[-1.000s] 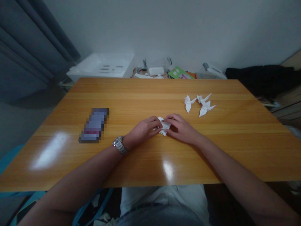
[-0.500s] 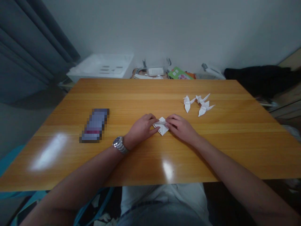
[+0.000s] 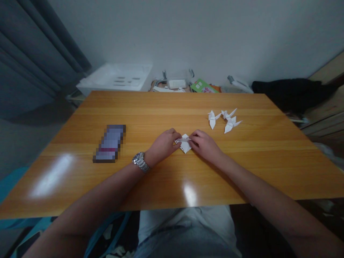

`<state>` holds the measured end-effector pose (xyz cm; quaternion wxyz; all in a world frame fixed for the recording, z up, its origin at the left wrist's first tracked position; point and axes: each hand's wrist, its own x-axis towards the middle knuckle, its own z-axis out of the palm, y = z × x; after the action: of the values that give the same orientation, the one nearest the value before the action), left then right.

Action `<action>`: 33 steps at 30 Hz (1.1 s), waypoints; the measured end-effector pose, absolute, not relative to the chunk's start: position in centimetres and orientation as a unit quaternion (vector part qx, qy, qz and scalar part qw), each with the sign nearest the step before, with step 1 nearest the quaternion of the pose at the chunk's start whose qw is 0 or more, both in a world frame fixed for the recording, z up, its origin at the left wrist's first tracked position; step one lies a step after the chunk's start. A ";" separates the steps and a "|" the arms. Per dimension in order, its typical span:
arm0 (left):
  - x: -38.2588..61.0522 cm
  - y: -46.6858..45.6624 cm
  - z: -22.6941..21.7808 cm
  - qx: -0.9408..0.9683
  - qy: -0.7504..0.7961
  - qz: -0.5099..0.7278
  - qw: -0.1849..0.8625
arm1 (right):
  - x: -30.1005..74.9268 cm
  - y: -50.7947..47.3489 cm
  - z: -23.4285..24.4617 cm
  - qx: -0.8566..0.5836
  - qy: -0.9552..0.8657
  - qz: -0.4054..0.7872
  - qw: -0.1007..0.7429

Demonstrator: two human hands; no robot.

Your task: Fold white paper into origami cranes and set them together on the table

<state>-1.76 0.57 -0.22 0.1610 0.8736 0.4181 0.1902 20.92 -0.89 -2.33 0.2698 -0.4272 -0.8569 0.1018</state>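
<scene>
A small white folded paper [image 3: 185,146], diamond-shaped with dark marks along one edge, lies on the wooden table [image 3: 150,111] in front of me. My left hand [image 3: 166,143], with a metal watch [image 3: 140,162] on its wrist, pinches the paper's left corner between thumb and fingers. At the right corner my right hand [image 3: 205,144] has its thumb and fingers closed on the same sheet. A raised fold runs across the paper between both hands. Three white paper cranes, one of them a separate crane [image 3: 212,120] and two touching [image 3: 230,123], rest farther back to the right.
On the left of the table lies a phone [image 3: 109,143], its screen blurred out. Behind the far edge are a white plastic tray [image 3: 115,77], a green booklet [image 3: 202,86] and a dark cloth [image 3: 290,91]. A blue chair [image 3: 12,184] shows at lower left.
The view has shifted slightly. My left thumb has moved up toward the paper's left corner, uncovering more of its front. Both hands still hold the paper in the same place.
</scene>
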 end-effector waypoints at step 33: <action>0.2 5.2 3.9 0.876 0.433 0.023 0.212 | 19.2 3.7 3.1 -0.561 -0.808 0.177 -0.023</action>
<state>0.22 5.18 3.94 0.2119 0.8757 0.4333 0.0231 19.24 3.70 3.14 -0.0227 -0.5613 -0.8082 0.1769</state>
